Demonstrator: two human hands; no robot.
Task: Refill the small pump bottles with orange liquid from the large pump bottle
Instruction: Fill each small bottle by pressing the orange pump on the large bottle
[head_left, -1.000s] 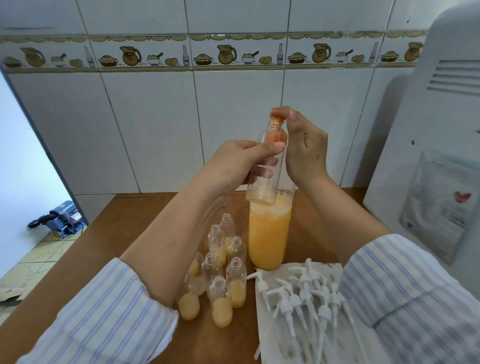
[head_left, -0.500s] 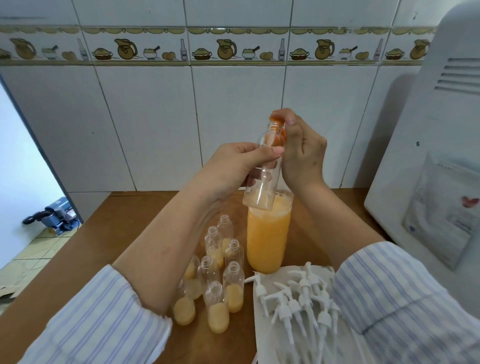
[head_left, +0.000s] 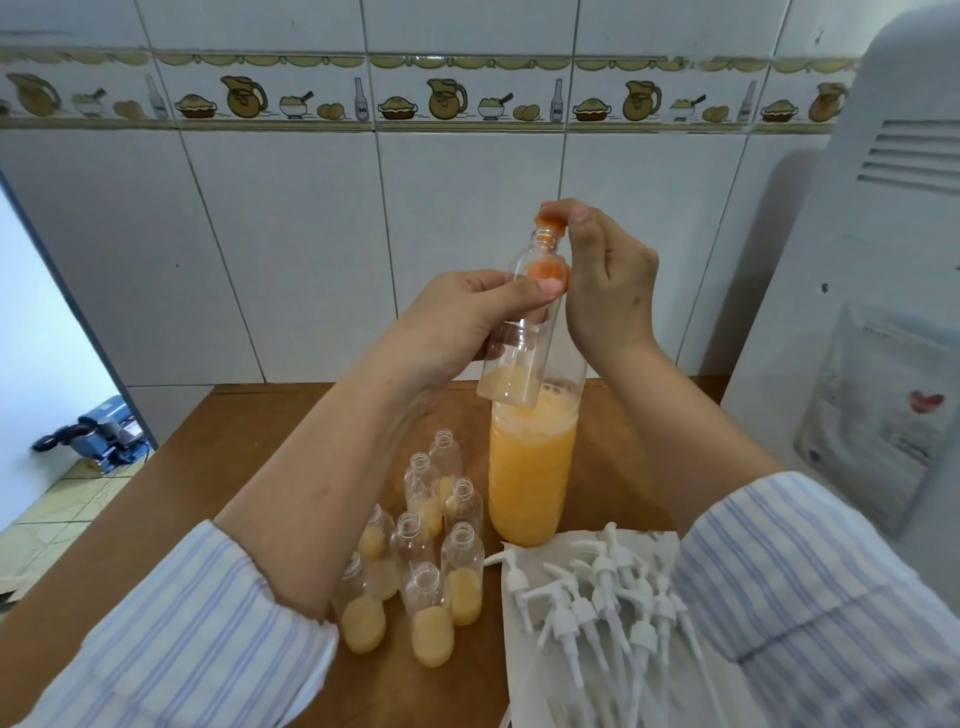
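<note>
At nine o'clock of the large bottle I see my cluster of small open bottles (head_left: 426, 561) standing on the brown table (head_left: 171, 499), each holding a pale orange fill low in its base, the rest clear. My left hand (head_left: 457, 322) grips one more small bottle (head_left: 524, 322), lifted and slightly tilted, thumb across its front; a little pale liquid sits in its bottom. Its open neck touches the orange pump head (head_left: 549, 221) at twelve o'clock. Behind and below stands the large pump bottle (head_left: 530, 467), roughly three-quarters full of orange liquid with foam on top. My right hand (head_left: 608, 280) curls over that pump head, fingertips on it. At five o'clock, white pump tops (head_left: 597, 597) lie heaped on white paper (head_left: 524, 691).
</note>
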